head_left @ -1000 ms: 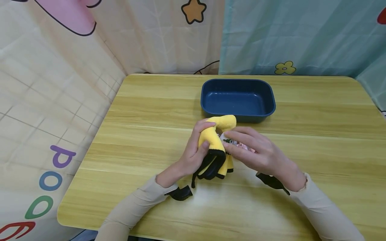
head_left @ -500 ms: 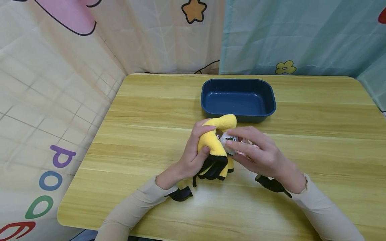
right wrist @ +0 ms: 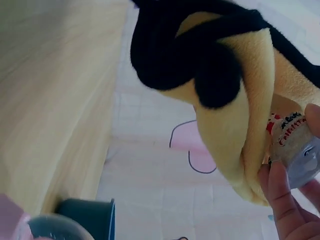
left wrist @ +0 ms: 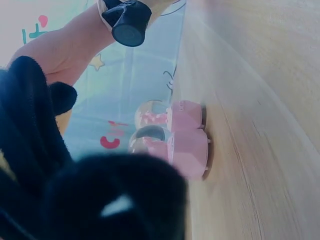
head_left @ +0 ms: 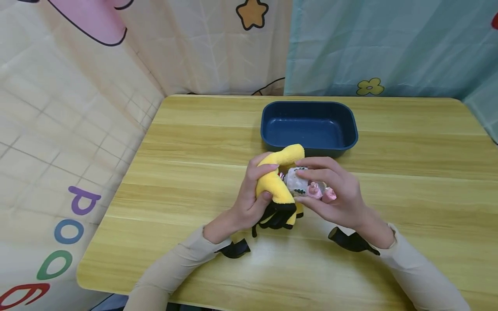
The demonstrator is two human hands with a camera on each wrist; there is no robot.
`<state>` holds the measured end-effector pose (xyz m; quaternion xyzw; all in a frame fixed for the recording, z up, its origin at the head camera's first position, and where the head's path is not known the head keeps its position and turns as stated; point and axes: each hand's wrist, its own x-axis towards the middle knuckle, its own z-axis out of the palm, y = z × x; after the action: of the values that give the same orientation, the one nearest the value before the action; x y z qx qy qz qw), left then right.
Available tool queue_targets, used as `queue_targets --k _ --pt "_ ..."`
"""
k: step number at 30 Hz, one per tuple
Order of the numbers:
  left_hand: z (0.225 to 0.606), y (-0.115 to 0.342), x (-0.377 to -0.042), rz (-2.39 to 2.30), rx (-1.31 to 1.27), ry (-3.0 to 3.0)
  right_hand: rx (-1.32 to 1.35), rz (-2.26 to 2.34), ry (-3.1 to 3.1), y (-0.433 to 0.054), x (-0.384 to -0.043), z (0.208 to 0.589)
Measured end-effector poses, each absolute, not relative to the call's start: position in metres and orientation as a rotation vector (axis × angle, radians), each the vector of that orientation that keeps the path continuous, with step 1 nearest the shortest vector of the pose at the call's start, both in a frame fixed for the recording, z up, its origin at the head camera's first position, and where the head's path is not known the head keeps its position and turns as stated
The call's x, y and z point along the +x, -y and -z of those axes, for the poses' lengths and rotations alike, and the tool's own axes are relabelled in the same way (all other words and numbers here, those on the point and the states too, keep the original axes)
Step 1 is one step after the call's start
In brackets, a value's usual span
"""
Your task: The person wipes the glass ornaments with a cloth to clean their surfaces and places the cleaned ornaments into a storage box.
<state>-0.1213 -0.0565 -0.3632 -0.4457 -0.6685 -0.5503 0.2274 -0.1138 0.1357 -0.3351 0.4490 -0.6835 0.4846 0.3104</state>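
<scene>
My left hand (head_left: 250, 194) grips a bunched yellow plush cloth (head_left: 274, 185) with black edging, its dark folds hanging below. Against the cloth's right side, my right hand (head_left: 342, 190) holds a small snow globe (head_left: 297, 179) with a white, patterned base. Fingers lie on its upper side and the thumb below. In the right wrist view the globe's base (right wrist: 290, 132) shows red and black lettering, and the cloth (right wrist: 225, 130) hangs beside it. The end turned toward the cloth is mostly hidden. Dark cloth edging (left wrist: 35, 115) fills the near part of the left wrist view.
A dark blue bin (head_left: 327, 153) stands on the wooden table (head_left: 186, 172) beyond the hands. Two pink snow globes (left wrist: 190, 152) stand on the table, seen past my right hand in the head view. Printed curtains (head_left: 218, 52) hang behind the table.
My right hand has turned the white-based globe against the cloth and lifted its fingers slightly, showing more of the base and the pink globes behind. The left hand keeps its grip.
</scene>
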Motion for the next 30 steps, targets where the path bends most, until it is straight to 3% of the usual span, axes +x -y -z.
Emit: queue_targets --k 9,20,30 --pt "0.3678 0.055 -0.126 1.396 -1.25 1.799 1.108 -1.803 1.888 -0.1381 -0.1092 0.3327" --pt "0.3718 0.0573 -0.1311 1.203 -1.279 1.814 0.828 -2.306 2.076 -0.1405 -0.1054 0.3332" --pt "0.3719 0.0579 -0.1288 1.122 -1.284 1.832 0.67 -2.493 2.187 -0.1413 -0.1063 0.332"
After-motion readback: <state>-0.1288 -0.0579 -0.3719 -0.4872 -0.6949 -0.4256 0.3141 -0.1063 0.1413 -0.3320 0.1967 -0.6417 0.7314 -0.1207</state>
